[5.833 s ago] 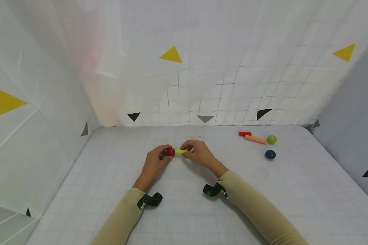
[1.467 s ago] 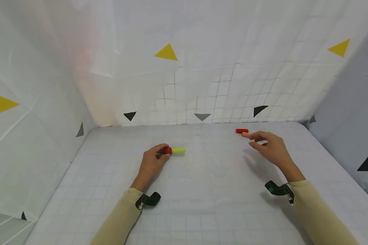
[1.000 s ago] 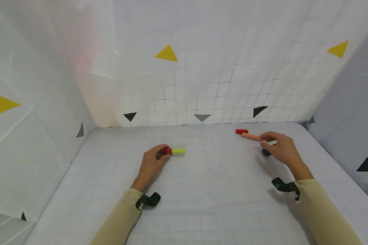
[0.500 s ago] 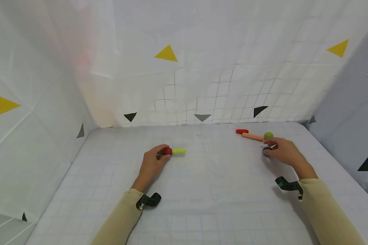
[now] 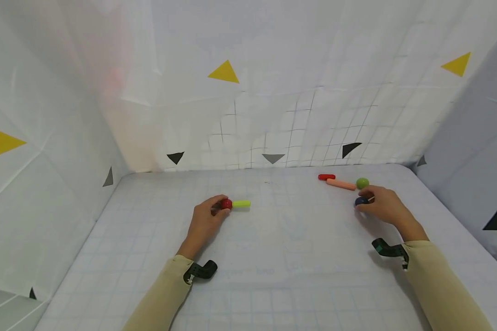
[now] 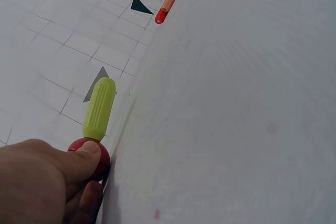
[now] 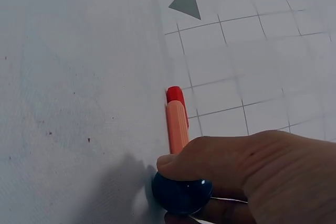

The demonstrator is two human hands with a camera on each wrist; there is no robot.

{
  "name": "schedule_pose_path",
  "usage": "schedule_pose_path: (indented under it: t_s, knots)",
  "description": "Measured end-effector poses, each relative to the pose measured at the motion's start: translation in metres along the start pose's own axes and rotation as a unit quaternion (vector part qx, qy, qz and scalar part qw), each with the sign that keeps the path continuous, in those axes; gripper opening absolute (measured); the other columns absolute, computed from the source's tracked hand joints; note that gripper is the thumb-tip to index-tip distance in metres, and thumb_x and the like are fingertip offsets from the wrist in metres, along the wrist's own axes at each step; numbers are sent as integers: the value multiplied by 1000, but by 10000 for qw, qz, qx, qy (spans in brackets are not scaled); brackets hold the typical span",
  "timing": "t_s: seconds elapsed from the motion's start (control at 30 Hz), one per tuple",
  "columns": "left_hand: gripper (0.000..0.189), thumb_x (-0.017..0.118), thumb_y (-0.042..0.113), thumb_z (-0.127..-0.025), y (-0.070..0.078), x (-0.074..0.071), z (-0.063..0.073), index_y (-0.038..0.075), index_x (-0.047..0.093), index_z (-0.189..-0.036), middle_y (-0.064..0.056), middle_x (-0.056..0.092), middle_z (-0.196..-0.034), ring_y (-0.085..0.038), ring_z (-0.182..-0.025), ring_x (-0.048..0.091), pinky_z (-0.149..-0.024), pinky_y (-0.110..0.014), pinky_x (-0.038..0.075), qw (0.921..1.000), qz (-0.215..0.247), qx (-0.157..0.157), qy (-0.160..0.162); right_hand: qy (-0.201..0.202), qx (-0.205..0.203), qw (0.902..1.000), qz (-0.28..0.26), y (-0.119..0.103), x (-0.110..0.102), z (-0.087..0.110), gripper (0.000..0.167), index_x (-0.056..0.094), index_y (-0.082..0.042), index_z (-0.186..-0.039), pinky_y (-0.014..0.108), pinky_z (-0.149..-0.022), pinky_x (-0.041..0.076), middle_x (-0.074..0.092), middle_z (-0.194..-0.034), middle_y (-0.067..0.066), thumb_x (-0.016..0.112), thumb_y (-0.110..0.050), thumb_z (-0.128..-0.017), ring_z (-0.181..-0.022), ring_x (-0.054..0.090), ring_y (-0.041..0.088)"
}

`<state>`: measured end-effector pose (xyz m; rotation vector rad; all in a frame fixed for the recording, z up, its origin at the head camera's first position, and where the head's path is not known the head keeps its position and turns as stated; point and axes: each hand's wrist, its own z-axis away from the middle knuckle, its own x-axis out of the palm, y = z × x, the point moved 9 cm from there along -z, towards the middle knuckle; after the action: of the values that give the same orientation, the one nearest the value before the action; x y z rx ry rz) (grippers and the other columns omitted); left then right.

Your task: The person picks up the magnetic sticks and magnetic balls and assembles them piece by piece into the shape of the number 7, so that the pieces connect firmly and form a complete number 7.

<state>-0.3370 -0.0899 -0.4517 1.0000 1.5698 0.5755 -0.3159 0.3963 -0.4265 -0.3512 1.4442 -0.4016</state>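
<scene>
On the left of the white table, my left hand [image 5: 205, 223] pinches a red ball [image 5: 227, 204] between thumb and fingers. A short ridged yellow-green stick [image 5: 242, 204] is joined to that ball and points right; the left wrist view shows its grooves clearly. Over at the right, my right hand [image 5: 387, 207] holds a dark blue ball [image 5: 361, 201]. Seen from the right wrist, the thumb lies over the glossy blue ball [image 7: 181, 195] with fingers on its other side. Part of the ball is hidden by the hand.
Just beyond the right hand lies a green ball [image 5: 362, 183], close to the end of a peach stick [image 5: 341, 184]. A shorter red stick [image 5: 326, 177] lies against the peach one. White sheeting with yellow and dark triangles walls the table [image 5: 273, 257] at back and sides.
My right hand has left the yellow-green stick, moved right past the peach stick and green ball, and taken hold of the dark blue ball. The left hand stays on the red ball.
</scene>
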Motion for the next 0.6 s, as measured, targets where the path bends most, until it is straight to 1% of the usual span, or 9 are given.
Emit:
schedule_pose_path:
  t_s: [0.1, 0.2, 0.37, 0.5, 0.6]
  knots:
    - [41, 80, 11, -94, -2, -1, 0, 13, 70, -133, -5, 70, -124, -20, -108, 65, -92, -37, 54, 10000, -48, -48, 8, 76, 10, 10000, -12, 1, 1, -1, 51, 59, 12, -128, 58, -86, 53, 63, -119, 31, 79, -19, -92, -104, 59, 45]
    - [41, 80, 11, -94, -2, -1, 0, 13, 70, -134, -5, 70, -125, -20, -108, 65, -92, -37, 54, 10000, -66, -69, 23, 137, -77, 9999, -2, 1, 0, -1, 47, 61, 11, -126, 57, -84, 54, 65, -114, 30, 78, -17, -92, -101, 61, 44]
    - [40, 79, 12, -95, -1, -1, 0, 13, 70, -134, -5, 70, -126, -20, -109, 65, -93, -37, 54, 9999, -53, -101, -5, 172, -85, 9998, 56, 1, 0, -2, 45, 63, 9, -128, 54, -80, 53, 64, -112, 29, 76, -15, -92, -99, 59, 43]
    - [41, 79, 11, -94, 0, -1, 1, 13, 70, -134, -5, 70, -126, -20, -109, 65, -93, -37, 53, 9999, -45, -100, -24, 144, 41, 9999, 61, 3, 2, -3, 47, 65, 6, -128, 47, -75, 52, 63, -108, 25, 78, -21, -93, -95, 55, 40]
    - [42, 79, 11, -94, 1, -1, 1, 12, 69, -135, -5, 70, -126, -21, -109, 65, -93, -38, 53, 10000, -58, -77, -18, 174, 41, 9998, 34, 3, 3, -4, 46, 67, 3, -127, 41, -71, 51, 62, -105, 21, 80, -25, -92, -95, 55, 38]
